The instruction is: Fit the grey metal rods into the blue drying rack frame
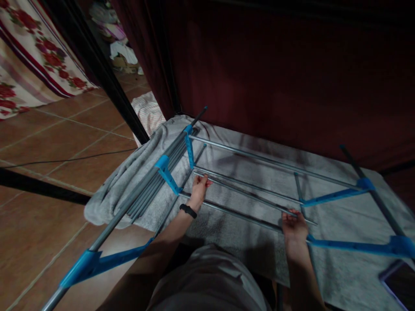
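Observation:
A thin grey metal tube (pixel 246 194) lies across both of my hands, between two rails of a partly built rack frame. My left hand (pixel 200 188) grips it near its left end, with a black band on the wrist. Closed round it near the right end is my right hand (pixel 294 222), and the tip sticks out beyond the fingers. The rack has grey tubes joined by blue plastic brackets (pixel 168 173); another blue bracket (pixel 353 247) is at the right. Neither end of the held tube visibly sits in a bracket.
Several loose grey tubes (pixel 155 190) lie bundled at the left on the grey blanket (pixel 110 194). A phone (pixel 400 283) rests at the lower right. Dark red curtains (pixel 275 86) hang behind, and a black post (pixel 103 77) rises at the left. A cable (pixel 71 160) crosses the tiled floor.

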`<state>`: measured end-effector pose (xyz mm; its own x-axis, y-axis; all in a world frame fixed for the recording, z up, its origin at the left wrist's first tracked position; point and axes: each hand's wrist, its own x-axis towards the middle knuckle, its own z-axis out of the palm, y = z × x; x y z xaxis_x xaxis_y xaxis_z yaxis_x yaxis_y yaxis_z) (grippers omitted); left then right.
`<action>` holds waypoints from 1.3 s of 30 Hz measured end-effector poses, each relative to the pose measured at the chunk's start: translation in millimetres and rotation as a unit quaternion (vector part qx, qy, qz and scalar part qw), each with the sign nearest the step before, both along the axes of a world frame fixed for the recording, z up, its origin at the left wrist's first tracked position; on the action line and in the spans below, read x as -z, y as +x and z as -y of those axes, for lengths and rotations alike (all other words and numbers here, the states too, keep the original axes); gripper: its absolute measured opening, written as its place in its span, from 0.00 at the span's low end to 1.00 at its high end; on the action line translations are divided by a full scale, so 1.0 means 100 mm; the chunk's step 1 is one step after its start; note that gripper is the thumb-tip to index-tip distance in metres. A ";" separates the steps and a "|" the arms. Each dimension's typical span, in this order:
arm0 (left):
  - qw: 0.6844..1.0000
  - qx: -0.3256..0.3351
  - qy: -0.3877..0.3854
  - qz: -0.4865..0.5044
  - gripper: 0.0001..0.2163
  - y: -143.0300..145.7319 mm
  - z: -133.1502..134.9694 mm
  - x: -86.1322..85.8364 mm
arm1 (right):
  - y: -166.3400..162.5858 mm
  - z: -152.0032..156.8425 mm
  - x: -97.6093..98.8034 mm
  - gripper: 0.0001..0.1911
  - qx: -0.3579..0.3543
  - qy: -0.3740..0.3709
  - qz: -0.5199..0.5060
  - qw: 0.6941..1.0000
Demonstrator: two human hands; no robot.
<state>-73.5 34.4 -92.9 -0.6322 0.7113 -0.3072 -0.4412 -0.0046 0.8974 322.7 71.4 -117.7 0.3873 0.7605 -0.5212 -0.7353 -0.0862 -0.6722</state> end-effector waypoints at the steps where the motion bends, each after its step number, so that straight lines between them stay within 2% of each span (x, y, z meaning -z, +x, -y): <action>1: 1.000 0.001 0.000 0.006 0.13 -0.01 0.00 0.00 | -0.02 0.01 -0.02 0.09 -0.001 0.004 0.003 1.000; 6: 0.999 0.000 -0.002 0.038 0.11 -0.03 0.00 -0.02 | -0.13 0.02 -0.13 0.08 -0.014 0.010 0.039 0.999; 10: 0.998 -0.003 0.002 0.062 0.09 -0.03 0.00 -0.06 | -0.18 0.00 -0.17 0.09 0.002 0.007 0.048 0.999; 17: 0.996 0.014 0.001 0.087 0.06 -0.03 -0.02 -0.14 | -0.21 -0.01 -0.13 0.09 0.035 0.034 0.024 0.999; 21: 0.995 0.001 -0.006 0.100 0.04 -0.06 -0.03 -0.15 | -0.22 0.00 -0.11 0.08 0.045 0.063 0.011 0.997; 28: 0.993 -0.028 0.003 0.111 0.09 -0.10 -0.03 -0.16 | -0.25 0.01 -0.11 0.07 0.046 0.103 -0.012 0.994; 35: 0.992 -0.038 -0.007 0.121 0.10 -0.10 -0.03 -0.20 | -0.24 0.00 -0.09 0.05 0.024 0.112 0.000 0.993; 39: 0.992 -0.049 -0.003 0.118 0.07 -0.10 -0.02 -0.19 | -0.20 0.02 -0.06 0.06 0.041 0.118 -0.001 0.992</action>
